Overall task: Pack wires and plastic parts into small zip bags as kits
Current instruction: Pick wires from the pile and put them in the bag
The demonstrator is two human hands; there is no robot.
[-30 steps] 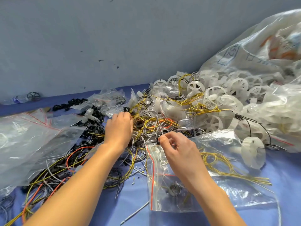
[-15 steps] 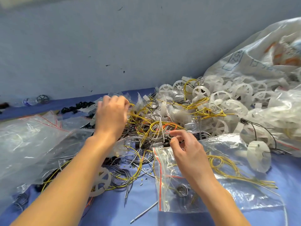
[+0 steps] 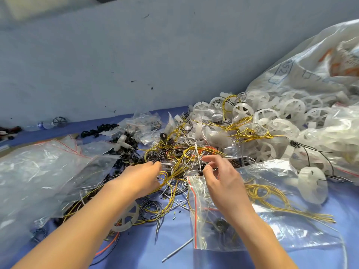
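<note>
1. Yellow, grey and black wires (image 3: 186,152) lie tangled ahead of the fingers (image 3: 155,165); the left hand (image 3: 139,177) has been brought back from the black parts (image 3: 97,132) onto them, so a wire is judged to be picked next
2. Left fingers are laid nearly straight, gripping nothing; the right hand (image 3: 221,179) is curled at the mouth of the zip bag (image 3: 213,235), its grip not to be told
3. That bag, clear with a red strip, is spread under the right wrist, barely filled
</note>
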